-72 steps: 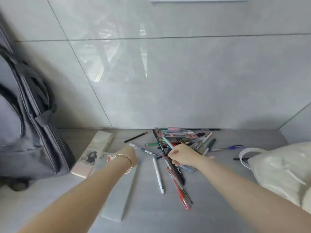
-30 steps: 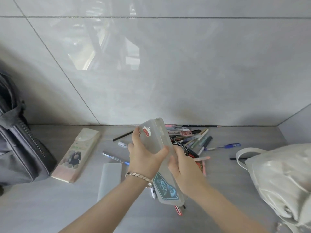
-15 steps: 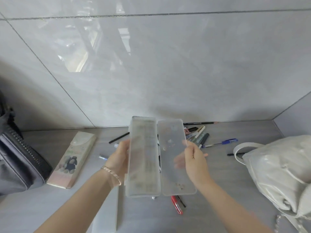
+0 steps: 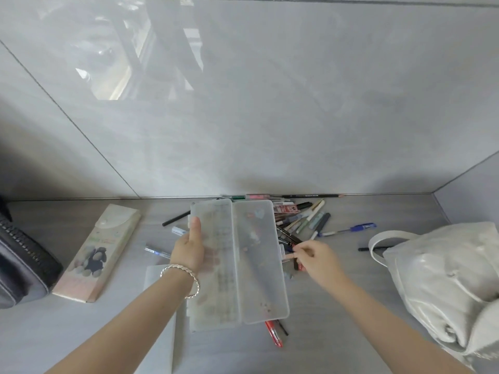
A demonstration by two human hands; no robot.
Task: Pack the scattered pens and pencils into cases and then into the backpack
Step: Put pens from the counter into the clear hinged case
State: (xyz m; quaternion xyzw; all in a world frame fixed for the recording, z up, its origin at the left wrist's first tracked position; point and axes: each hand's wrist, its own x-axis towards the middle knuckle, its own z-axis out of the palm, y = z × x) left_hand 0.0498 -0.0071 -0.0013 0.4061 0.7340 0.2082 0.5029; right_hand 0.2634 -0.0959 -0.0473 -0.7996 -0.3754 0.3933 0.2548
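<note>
Where the two forearms come in from the near edge, a flat white case [image 4: 166, 354] lies on the grey table [image 4: 324, 352], partly under the left forearm. A red pen [image 4: 274, 333] sticks out from beneath the near end of the clear case [image 4: 259, 265].

Clear case: translucent plastic, opened flat like a book, two halves side by side, long axis running near to far, raised off the table. Left hand [image 4: 189, 249] grips the left half, thumb laid flat on the inner face and pointing far, fingers underneath and dimly visible through the plastic. A beaded bracelet [image 4: 181, 276] is on that wrist.

Right hand [image 4: 313, 256]: off the case, just right of its right half, fingers curled at the near edge of the pen pile [image 4: 299, 220]. Thumb and forefinger meet at a dark pen [image 4: 290, 237]; whether they pinch it, cannot tell.

Left side: a pink case [image 4: 100, 252] printed with a dark animal lies flat and closed; beyond it, at the frame edge, is the grey backpack [image 4: 21, 265]. Two blue-tipped pens and a black pencil [image 4: 175, 218] lie between the pink case and the clear one.

Right side: a white bag [image 4: 445, 279], slumped. A blue pen [image 4: 351, 229] lies apart between the pile and the bag.

Far: a long dark pencil [image 4: 310, 196] lies along the foot of the tiled wall [image 4: 270, 103].
</note>
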